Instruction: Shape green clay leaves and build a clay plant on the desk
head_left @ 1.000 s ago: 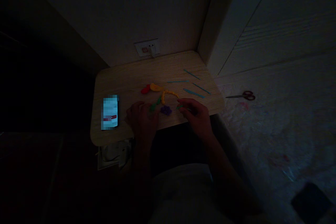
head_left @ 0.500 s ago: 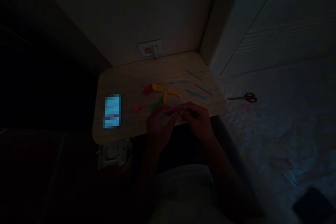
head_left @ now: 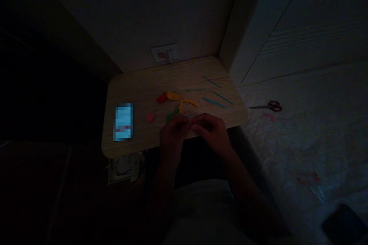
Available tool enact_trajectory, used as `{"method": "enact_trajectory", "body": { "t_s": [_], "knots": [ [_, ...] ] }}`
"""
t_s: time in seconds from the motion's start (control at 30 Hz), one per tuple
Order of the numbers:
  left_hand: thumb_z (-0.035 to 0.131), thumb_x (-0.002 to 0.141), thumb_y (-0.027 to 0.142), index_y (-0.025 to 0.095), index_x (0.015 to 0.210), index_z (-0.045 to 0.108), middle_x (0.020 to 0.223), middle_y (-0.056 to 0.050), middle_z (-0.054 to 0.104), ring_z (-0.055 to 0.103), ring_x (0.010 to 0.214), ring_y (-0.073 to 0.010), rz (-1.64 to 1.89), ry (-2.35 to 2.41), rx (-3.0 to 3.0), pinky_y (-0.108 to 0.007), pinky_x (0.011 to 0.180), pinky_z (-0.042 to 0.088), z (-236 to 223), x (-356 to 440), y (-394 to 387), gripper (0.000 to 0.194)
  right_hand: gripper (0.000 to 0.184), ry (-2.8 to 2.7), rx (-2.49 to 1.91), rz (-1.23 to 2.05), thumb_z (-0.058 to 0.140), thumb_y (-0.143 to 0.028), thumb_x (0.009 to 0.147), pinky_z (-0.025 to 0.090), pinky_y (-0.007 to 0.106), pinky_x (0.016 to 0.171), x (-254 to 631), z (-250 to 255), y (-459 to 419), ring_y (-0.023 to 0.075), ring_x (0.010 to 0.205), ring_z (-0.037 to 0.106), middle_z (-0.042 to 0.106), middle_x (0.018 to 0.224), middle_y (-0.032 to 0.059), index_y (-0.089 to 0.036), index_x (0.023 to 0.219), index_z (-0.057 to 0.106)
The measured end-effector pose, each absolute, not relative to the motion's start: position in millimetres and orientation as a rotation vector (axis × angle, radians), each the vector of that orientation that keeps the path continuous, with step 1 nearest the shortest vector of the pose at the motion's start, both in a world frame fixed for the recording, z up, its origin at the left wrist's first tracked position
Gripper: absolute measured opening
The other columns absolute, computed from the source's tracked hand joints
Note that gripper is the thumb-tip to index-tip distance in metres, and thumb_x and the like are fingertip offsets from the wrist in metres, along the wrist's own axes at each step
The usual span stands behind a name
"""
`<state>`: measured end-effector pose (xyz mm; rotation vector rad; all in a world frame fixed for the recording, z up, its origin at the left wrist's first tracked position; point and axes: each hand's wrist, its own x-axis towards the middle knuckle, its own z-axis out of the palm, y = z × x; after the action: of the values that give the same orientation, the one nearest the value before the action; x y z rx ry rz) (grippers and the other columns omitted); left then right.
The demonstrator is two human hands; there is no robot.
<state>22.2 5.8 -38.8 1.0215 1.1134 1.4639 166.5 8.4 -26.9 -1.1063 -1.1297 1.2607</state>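
My left hand and my right hand meet over the table's front edge, fingertips pinched together. Between them shows a tiny piece of green clay, mostly hidden by the fingers. Just beyond my left hand lies green clay, partly covered by it. Behind that are an orange clay strand, a flatter orange piece and a red clay piece, close together. A pink lump rests to the left. Several teal modelling tools lie at the right of the table.
The room is very dark. A lit phone lies at the left of the small wooden table. Behind it is a wall socket. Scissors lie on a pale, wrinkled surface to the right. A box-like item sits below the table.
My fingertips have shifted slightly left and toward me, still together. The green bit between them now shows. The pieces and tools on the table stay where they were.
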Motion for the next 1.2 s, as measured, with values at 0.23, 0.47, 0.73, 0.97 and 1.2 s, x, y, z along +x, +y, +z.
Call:
{"method": "enact_trajectory", "body": {
  "t_s": [0.23, 0.47, 0.73, 0.97, 1.2],
  "knots": [
    [0.095, 0.072, 0.041, 0.023, 0.087, 0.081, 0.090, -0.002, 0.077, 0.071, 0.085, -0.0157, 1.437, 1.046, 0.857, -0.029, 0.084, 0.057, -36.3, 27.4, 2.2, 0.027, 0.020, -1.185, -1.090, 1.223, 0.086, -0.044, 0.081, 0.058, 0.032, 0.072, 170.6, -25.5, 8.2, 0.0208, 0.080, 0.074, 0.080, 0.084, 0.0034, -0.024, 0.083, 0.079],
    [0.090, 0.078, 0.047, 0.021, 0.085, 0.082, 0.082, -0.003, 0.077, 0.071, 0.077, -0.0160, 1.428, 1.115, 0.979, -0.028, 0.077, 0.057, -27.7, 25.3, 0.6, 0.028, 0.019, -1.207, -1.112, 1.218, 0.084, -0.040, 0.083, 0.054, 0.030, 0.067, 172.2, -25.6, 6.8, 0.0188, 0.073, 0.071, 0.078, 0.078, 0.0023, -0.023, 0.081, 0.078],
    [0.089, 0.079, 0.036, 0.021, 0.078, 0.080, 0.076, -0.001, 0.074, 0.068, 0.074, -0.0150, 1.489, 1.170, 1.049, -0.026, 0.073, 0.055, -28.1, 24.1, 0.4, 0.017, 0.017, -1.224, -1.141, 1.176, 0.082, -0.039, 0.084, 0.052, 0.028, 0.062, 168.5, -19.7, 3.9, 0.0186, 0.074, 0.071, 0.078, 0.078, 0.0027, -0.023, 0.079, 0.079],
    [0.091, 0.075, 0.043, 0.022, 0.077, 0.079, 0.074, -0.001, 0.075, 0.070, 0.072, -0.0172, 1.512, 1.163, 0.994, -0.030, 0.071, 0.057, -32.0, 28.0, 0.0, 0.024, 0.019, -1.159, -1.121, 1.244, 0.084, -0.040, 0.081, 0.052, 0.028, 0.064, 167.3, -19.9, 3.9, 0.0181, 0.073, 0.070, 0.078, 0.077, 0.0019, -0.023, 0.076, 0.077],
    [0.088, 0.078, 0.052, 0.024, 0.096, 0.086, 0.092, -0.006, 0.082, 0.075, 0.085, -0.0207, 1.421, 1.115, 0.989, -0.032, 0.080, 0.059, -26.6, 23.8, -2.0, 0.034, 0.028, -1.082, -1.109, 1.313, 0.084, -0.049, 0.081, 0.054, 0.029, 0.063, 168.3, -18.0, 4.0, 0.0179, 0.068, 0.068, 0.074, 0.070, 0.0012, -0.023, 0.074, 0.076]
  ]
}}
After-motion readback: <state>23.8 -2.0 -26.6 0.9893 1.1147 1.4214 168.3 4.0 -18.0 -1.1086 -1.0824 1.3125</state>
